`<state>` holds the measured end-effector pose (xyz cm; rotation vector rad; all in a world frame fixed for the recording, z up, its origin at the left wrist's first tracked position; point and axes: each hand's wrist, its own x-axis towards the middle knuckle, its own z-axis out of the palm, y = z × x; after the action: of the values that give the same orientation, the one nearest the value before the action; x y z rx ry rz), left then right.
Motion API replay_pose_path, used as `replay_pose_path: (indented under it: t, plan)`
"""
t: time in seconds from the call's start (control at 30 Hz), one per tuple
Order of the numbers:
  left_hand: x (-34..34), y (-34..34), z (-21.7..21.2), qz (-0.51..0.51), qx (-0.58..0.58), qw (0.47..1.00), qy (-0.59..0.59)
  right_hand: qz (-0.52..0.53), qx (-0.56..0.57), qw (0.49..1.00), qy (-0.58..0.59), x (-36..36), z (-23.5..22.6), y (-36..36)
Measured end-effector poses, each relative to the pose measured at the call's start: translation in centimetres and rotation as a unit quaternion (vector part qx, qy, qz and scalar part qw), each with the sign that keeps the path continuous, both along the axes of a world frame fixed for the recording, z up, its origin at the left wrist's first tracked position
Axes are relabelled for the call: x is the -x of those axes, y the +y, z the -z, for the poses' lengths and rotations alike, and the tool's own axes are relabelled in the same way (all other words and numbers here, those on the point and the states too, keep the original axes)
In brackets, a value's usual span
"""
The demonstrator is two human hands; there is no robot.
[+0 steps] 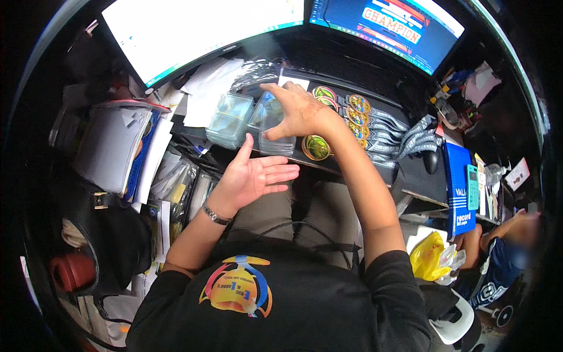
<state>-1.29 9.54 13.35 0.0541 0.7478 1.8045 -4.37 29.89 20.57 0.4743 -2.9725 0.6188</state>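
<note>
Nearest the lens, a black shirt with a round orange, yellow and blue print (237, 291) fills the lower middle of the view, and both bare forearms rise from it toward the desk. Above it the left hand (253, 176) lies palm up with fingers spread and thumb raised, holding nothing; a silver bracelet (214, 215) circles its wrist. Its thumb tip comes just under a clear plastic stack of bundled cards (274, 126), which stands on the dark desk edge (363, 173). From above, the right hand (303, 113) curls over that stack, fingertips pinching its top and far side. Just left of it, touching or nearly so, sits a second clear plastic bundle with pale green contents (229, 120); what it holds is too blurred to name. Right of the right hand lies a row of round gold medals on dark printed ribbons (358, 120), with one gold and green medal (316, 147) near the wrist. Farther left, clear plastic sleeves holding papers (176, 182) lie beside a grey folder (108, 146). Two monitors (205, 29) stand behind. Far right, a blue book (458, 188) leans beside a teal calculator (472, 186), and a yellow plastic bag (427, 256) sits below.
</note>
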Motion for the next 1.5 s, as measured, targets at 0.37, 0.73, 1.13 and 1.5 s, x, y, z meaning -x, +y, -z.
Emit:
replay_pose_path:
  t: [0.37,0.73,1.13,1.5]
  plan:
    - [-2.9,1.0,-3.3,-0.006,0.287,0.886,0.365,0.033,0.045,0.988,0.144,-4.0,1.9,2.4]
    - [-5.2,7.8,-1.3,-0.1,0.258,0.43,0.86,0.394,0.013,0.919,-0.031,-2.9,3.9,17.0]
    - [-5.3,8.7,-0.9,-0.06,0.311,0.385,0.867,0.421,-0.003,0.904,-0.07,0.4,5.1,17.3]
    - [-4.0,11.7,-4.3,-0.035,0.009,0.915,0.402,0.141,0.678,0.716,0.092,-10.2,-0.8,10.2]
